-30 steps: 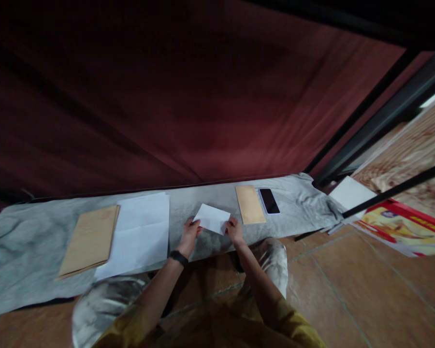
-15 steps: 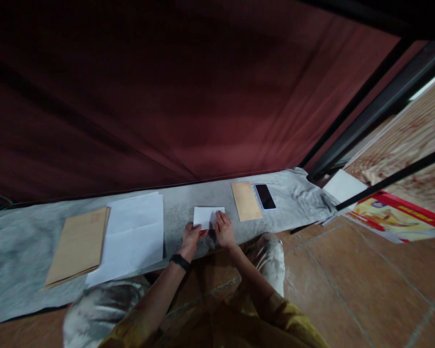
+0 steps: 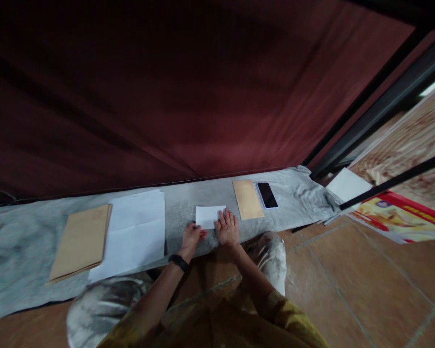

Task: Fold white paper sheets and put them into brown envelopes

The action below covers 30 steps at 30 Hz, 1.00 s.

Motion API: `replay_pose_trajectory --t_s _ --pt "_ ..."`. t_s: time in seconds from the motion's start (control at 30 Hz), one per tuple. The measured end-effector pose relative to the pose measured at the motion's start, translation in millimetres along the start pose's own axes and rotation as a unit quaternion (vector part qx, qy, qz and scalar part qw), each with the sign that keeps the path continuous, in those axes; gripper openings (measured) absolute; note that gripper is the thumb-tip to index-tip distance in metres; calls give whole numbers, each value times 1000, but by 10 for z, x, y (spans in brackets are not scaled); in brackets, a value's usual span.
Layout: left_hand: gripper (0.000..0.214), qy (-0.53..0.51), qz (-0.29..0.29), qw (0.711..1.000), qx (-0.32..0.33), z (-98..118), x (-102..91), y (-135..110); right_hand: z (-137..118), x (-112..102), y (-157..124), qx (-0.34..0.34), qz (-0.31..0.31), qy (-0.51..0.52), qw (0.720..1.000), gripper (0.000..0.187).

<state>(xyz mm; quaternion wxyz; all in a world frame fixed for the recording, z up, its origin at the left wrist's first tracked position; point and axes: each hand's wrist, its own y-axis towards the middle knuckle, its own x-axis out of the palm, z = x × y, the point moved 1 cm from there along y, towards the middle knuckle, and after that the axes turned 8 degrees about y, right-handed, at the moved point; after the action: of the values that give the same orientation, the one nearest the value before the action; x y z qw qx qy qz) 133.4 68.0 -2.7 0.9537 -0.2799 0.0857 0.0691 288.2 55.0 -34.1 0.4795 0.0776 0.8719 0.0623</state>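
- Right hand [image 3: 228, 231]: fingers extended, slightly apart, palm down; the fingertips rest on the right end of a small white rectangular piece of paper [image 3: 207, 217], the landmark for this report.
- Left hand [image 3: 191, 237]: fingers bent, touching the near left corner of the small white paper; whether they are clamped on it cannot be told.
- The small white paper lies flat, its long side running left to right, on a long grey soft-looking cloth [image 3: 181, 200].
- Black band [image 3: 179, 262] on the left wrist, nearer the wearer than the small white paper.
- Right of the small white paper, near but apart: a flat light-brown paper rectangle [image 3: 248, 199], set slightly askew.
- Farther right of it, just beyond that rectangle: a dark-screened phone with a pale edge [image 3: 267, 195], lying face up.
- Left of it, well apart: large white paper sheets [image 3: 137, 229], layered, with a crease across.
- Farthest left of it: a stack of brown paper rectangles [image 3: 80, 241], its right edge against or over the white sheets.
- Beyond it: a dark red hanging fabric [image 3: 210, 121].
- Far right of it, on brown floor tiles [image 3: 333, 261]: a red-and-yellow printed panel [image 3: 398, 217].
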Motion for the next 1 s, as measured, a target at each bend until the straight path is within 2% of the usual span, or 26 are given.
replay_pose_trajectory --t_s 0.23,0.3,0.37,0.43,0.5,0.53,0.6,0.67,0.8,1.0 --pt "25 77 45 996 13 -21 -111 -26 -4 15 -25 -7 -2 -2 1000 53" --pt "27 105 71 992 28 -38 -171 -87 -2 19 -27 -5 -7 -5 1000 54" --pt "27 155 91 981 79 -45 -190 -161 -1 23 -29 -4 -11 -8 1000 54" --pt "29 264 85 941 197 -31 -134 -217 0 25 -32 -5 -11 -12 1000 55" --pt "37 393 61 856 330 -12 -11 -224 1 27 -39 -11 -10 -18 1000 55" --pt "41 444 49 812 376 -8 60 -203 2 29 -43 -14 -9 -21 1000 54" --pt "47 501 43 761 411 -13 181 -115 7 34 -50 -19 -5 -26 999 54" --pt "53 531 51 743 404 -35 254 0 18 44 -55 -22 4 -30 999 53" --pt "58 550 62 735 391 -104 257 173 46 76 -54 -32 22 -30 999 54" --pt "59 554 74 724 404 -161 206 210 59 101 -52 -31 21 -28 999 54"
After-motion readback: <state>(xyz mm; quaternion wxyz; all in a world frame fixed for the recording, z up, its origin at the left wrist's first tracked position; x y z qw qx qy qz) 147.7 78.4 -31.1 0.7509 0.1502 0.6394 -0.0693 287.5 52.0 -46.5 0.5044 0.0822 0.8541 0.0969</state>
